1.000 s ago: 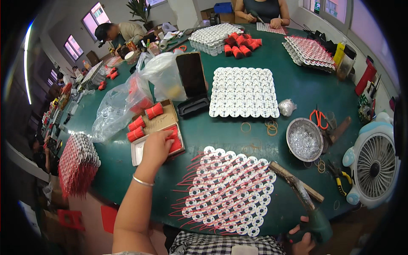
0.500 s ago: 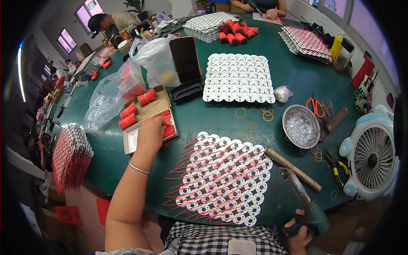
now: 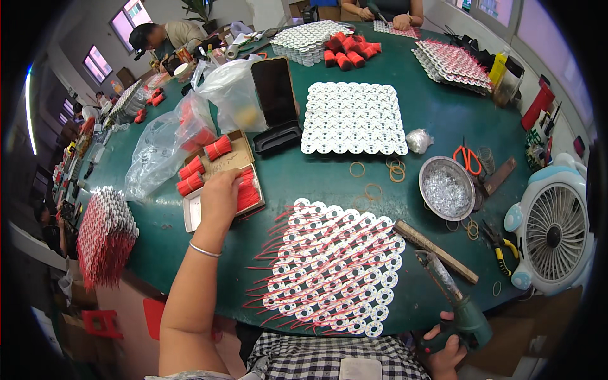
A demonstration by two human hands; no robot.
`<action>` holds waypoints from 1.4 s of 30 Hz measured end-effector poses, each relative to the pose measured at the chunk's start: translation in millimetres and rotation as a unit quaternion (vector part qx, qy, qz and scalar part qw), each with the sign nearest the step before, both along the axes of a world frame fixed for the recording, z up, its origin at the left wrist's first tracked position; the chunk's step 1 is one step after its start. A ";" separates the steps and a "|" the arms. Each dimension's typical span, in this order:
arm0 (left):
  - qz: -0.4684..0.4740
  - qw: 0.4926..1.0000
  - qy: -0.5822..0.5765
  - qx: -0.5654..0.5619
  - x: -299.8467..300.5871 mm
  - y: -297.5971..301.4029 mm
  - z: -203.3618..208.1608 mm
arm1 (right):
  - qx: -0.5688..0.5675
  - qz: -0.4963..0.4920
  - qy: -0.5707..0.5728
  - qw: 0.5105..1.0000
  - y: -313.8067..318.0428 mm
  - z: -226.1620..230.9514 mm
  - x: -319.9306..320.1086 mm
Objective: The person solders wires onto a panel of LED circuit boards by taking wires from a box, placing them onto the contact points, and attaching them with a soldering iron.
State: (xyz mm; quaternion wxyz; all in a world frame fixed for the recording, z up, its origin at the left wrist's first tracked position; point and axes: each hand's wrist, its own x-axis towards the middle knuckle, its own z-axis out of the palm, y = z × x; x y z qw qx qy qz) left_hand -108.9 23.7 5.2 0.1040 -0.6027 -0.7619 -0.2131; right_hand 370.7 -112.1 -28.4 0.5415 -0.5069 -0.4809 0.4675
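My left hand [image 3: 220, 195] is over an open cardboard box [image 3: 192, 212], fingers pinched together at the edge of a bunch of short red wires [image 3: 249, 190]. Whatever lies between the fingertips is too small to make out. My right hand [image 3: 447, 348], at the lower right, grips a green soldering gun [image 3: 471, 324] with its metal tip pointing up and left. In front of me lies a panel of round white circuit boards [image 3: 335, 269], with red wires laid across it in slanting rows and sticking out at its left. A wooden strip [image 3: 437, 252] touches its upper right corner.
Beyond lies a bare white panel [image 3: 353, 119]. On the right are a metal bowl [image 3: 423, 196] of small clear pieces, orange scissors [image 3: 467, 159], pliers [image 3: 503, 253] and a fan [image 3: 552, 235]. A wired stack [image 3: 107, 234] stands left. Co-workers sit at the far side.
My left hand has drawn back slightly to the left at the box, uncovering more of the red wires. The right hand and soldering gun hold nearly the same place.
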 end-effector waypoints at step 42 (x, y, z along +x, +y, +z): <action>-0.185 0.455 -0.724 -0.485 221.5 -74.4 28.0 | -0.051 0.222 0.168 0.959 43.8 33.3 -49.3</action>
